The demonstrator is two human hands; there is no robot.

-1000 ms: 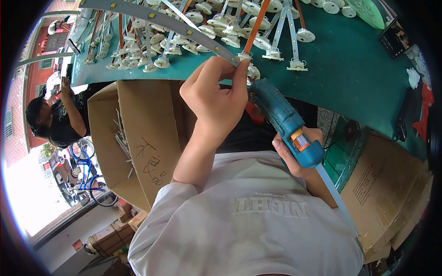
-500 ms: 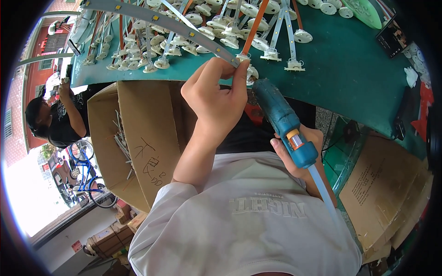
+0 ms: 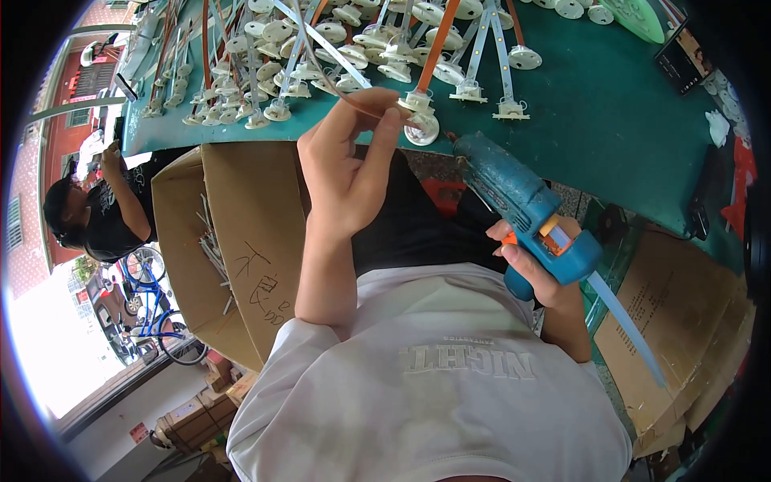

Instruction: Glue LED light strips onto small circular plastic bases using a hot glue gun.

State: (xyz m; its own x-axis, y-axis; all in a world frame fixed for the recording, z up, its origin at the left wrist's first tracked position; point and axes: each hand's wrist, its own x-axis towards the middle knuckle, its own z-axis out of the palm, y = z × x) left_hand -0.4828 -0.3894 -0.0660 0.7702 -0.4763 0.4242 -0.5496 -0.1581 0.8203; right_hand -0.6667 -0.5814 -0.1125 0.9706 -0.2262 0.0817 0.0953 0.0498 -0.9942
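My left hand (image 3: 345, 177) pinches the end of a thin LED strip (image 3: 347, 101) between thumb and fingers, above the near edge of the green table. The strip curves up and away, seen nearly edge-on. Beside my fingertips stands a white round fitting (image 3: 422, 130), with an orange-backed strip (image 3: 436, 52) rising next to it. My right hand (image 3: 536, 271) is wrapped round the handle of a blue glue gun (image 3: 510, 183). Its nozzle points up-left, a little right of the fitting and apart from it. A long translucent glue stick (image 3: 630, 329) sticks out of its rear.
Many strips with white round bases (image 3: 273, 68) crowd the far table (image 3: 594, 136). An open cardboard box (image 3: 257, 209) with thin sticks stands at left. Flattened cardboard (image 3: 666, 313) leans at right. A green dish (image 3: 634, 20) lies far right. Another person (image 3: 104, 201) is at left.
The glue gun has drawn back to the right and tilted, away from my left fingertips. My left hand has shifted slightly left and turned, so the strip now shows its edge and brownish back.
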